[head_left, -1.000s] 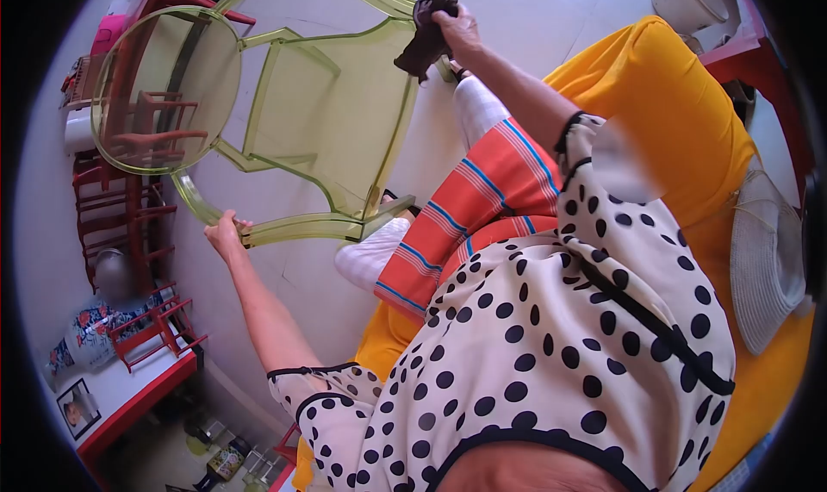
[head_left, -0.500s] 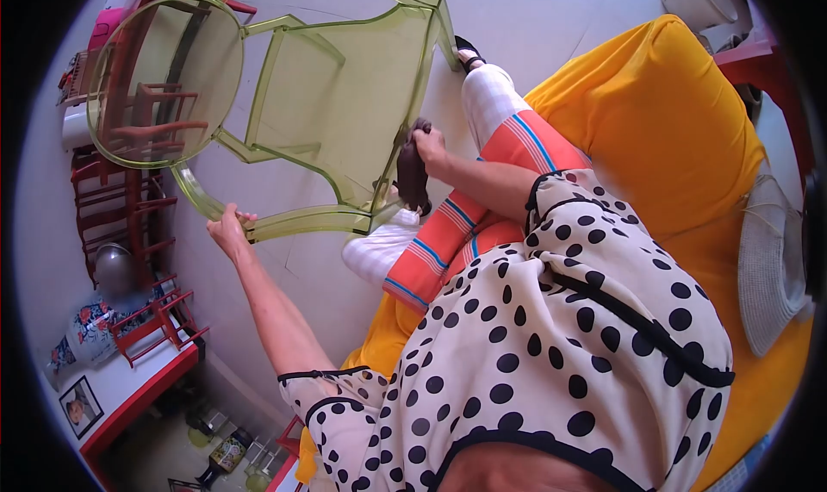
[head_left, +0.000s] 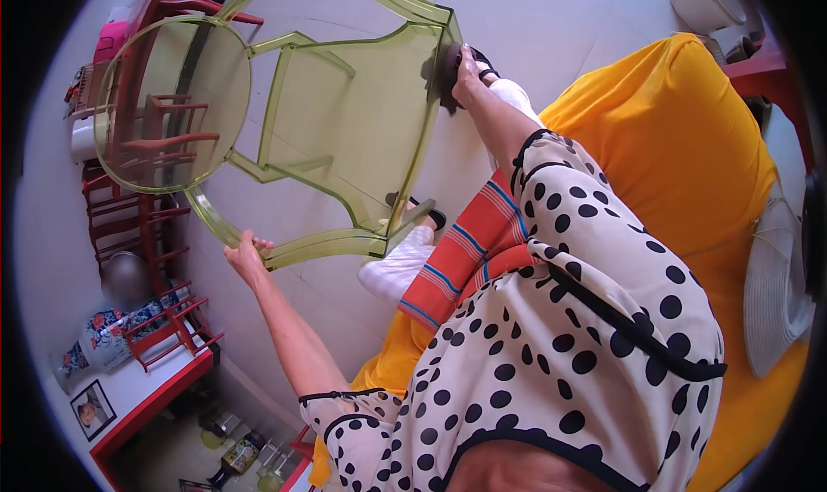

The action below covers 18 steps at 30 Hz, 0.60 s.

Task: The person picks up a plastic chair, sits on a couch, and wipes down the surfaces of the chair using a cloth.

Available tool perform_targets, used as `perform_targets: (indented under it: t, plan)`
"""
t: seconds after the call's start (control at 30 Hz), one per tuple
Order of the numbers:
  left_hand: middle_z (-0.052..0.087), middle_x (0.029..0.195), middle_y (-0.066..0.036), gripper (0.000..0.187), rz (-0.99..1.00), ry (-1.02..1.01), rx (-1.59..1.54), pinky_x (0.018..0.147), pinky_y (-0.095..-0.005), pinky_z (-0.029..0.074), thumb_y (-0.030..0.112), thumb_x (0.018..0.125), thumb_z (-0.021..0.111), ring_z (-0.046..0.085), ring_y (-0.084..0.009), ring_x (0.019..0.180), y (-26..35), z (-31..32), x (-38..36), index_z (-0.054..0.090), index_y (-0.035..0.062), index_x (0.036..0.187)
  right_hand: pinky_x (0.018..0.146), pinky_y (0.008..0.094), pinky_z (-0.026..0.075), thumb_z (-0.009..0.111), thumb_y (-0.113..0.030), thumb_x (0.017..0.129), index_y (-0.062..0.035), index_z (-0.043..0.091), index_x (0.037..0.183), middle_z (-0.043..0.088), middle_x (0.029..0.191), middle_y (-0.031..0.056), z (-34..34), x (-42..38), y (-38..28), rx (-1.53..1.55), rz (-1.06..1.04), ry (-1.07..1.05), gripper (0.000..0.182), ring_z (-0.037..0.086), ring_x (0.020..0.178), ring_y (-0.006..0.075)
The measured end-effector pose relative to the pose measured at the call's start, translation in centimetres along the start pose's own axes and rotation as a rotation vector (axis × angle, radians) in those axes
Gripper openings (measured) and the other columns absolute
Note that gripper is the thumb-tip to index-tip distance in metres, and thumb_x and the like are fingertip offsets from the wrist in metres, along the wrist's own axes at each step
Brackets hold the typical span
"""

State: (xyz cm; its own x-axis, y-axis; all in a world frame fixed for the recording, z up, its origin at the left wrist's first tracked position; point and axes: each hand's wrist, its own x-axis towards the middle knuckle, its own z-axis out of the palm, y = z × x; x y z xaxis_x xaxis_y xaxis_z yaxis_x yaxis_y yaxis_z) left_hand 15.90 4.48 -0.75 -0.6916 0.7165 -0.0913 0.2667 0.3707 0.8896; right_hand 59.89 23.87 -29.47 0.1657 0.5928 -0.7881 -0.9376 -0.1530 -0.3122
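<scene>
A see-through green plastic chair (head_left: 345,104) is tipped in front of me, its round back (head_left: 172,117) to the left and its seat to the right. My left hand (head_left: 248,255) is closed around the chair's lower armrest. In my right hand (head_left: 468,77) is a dark brown cloth (head_left: 445,80), pressed against the seat's edge near its upper right corner. Part of the cloth shows through the clear plastic. An orange-red striped cloth (head_left: 465,242) lies across my lap.
Yellow fabric (head_left: 663,130) covers the seat under and beside me, with a pale woven hat (head_left: 771,294) on it. Red wooden chairs (head_left: 129,225) stand at the left. A white-topped red table (head_left: 164,397) holds a floral vase (head_left: 103,337) and a photo frame (head_left: 92,408).
My right hand has moved the cloth up along the seat's edge, from its middle to the upper corner. My left hand keeps its hold on the armrest. The whole view has shifted slightly.
</scene>
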Motion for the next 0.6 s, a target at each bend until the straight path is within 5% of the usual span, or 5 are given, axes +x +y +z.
perform_targets:
  t: [0.6]
  plan:
    - [0.053, 0.072, -0.009, 0.027, -0.040, 0.030, 0.026, 0.046, -0.0329, 0.053, 0.003, 0.083, 0.064, 0.056, -0.0193, 0.055, 1.1, 0.4, -1.3, 0.045, -0.0012, 0.102, 0.087, 0.0446, 0.056, 0.047, -0.032, 0.101, -0.0007, 0.062, 0.115, 0.068, 0.111, 0.0165, -3.2, -4.7, 2.6, 0.167, 0.368, -0.696, 0.038, 0.067, 0.096, 0.0298]
